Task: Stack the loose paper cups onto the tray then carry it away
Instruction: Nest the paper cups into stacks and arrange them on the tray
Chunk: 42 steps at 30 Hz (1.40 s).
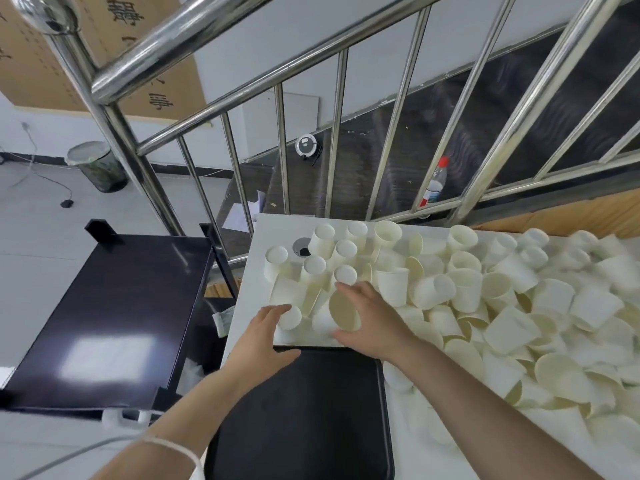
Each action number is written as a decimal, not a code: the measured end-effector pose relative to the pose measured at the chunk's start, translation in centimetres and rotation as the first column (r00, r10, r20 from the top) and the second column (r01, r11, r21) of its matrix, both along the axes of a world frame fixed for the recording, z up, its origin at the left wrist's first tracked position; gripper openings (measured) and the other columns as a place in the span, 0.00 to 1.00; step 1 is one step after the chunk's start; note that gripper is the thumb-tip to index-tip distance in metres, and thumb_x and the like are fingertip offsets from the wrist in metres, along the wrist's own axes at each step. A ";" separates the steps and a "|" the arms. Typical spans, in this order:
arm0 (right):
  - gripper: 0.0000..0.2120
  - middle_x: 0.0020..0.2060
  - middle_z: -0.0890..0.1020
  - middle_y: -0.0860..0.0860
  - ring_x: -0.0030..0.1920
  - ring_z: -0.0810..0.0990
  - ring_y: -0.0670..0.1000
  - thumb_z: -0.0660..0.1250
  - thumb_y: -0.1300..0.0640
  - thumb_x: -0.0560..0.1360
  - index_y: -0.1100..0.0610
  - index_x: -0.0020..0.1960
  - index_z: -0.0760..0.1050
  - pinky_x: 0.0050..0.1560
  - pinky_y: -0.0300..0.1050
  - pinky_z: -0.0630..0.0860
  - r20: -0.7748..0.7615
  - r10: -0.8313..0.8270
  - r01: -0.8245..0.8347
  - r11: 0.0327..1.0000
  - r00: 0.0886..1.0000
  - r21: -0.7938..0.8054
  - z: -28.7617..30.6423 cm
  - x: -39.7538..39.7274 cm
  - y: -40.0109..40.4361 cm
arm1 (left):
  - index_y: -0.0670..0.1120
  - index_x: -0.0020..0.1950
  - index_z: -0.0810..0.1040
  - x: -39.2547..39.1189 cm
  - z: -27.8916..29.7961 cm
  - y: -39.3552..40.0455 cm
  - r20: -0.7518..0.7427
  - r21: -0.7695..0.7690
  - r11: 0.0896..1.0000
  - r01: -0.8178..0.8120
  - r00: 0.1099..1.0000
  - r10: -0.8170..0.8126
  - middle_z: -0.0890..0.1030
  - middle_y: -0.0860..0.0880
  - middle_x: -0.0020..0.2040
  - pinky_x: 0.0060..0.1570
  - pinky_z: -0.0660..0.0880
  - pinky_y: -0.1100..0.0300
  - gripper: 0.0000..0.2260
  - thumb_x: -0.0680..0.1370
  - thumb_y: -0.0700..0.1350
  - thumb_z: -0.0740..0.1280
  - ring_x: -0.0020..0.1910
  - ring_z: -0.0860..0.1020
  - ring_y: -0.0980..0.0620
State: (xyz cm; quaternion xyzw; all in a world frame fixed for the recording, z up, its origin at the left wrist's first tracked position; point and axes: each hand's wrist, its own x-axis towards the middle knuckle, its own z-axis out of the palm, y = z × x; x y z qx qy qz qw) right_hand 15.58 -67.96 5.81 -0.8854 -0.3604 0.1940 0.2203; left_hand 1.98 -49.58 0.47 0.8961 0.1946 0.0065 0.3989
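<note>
Tray (301, 410) at near edge of desk (249, 271), beside cart (114, 313) on its left. Cups (485, 306) heaped across desk behind and right of tray. Railing (346, 133) behind desk; bottle (434, 181) beyond railing; bin (97, 168) on floor far left

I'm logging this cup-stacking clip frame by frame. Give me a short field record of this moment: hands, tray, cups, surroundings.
left hand: touches an upside-down paper cup
right hand: grips a paper cup lying on its side
tray: black, no cups on it, at the table's near edge
loose cups: heaped across the white table
behind: steel railing, red-capped bottle
</note>
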 end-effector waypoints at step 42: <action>0.34 0.73 0.59 0.57 0.70 0.60 0.61 0.70 0.49 0.74 0.52 0.75 0.59 0.63 0.55 0.69 0.329 -0.583 0.657 0.730 0.743 -0.188 -2.5 9.8 -7.3 | 0.54 0.74 0.58 2.4 1.9 0.0 -0.030 0.089 0.994 0.056 0.998 -0.054 0.65 0.55 0.67 0.56 0.74 0.56 0.36 0.70 0.49 0.72 0.63 0.70 0.52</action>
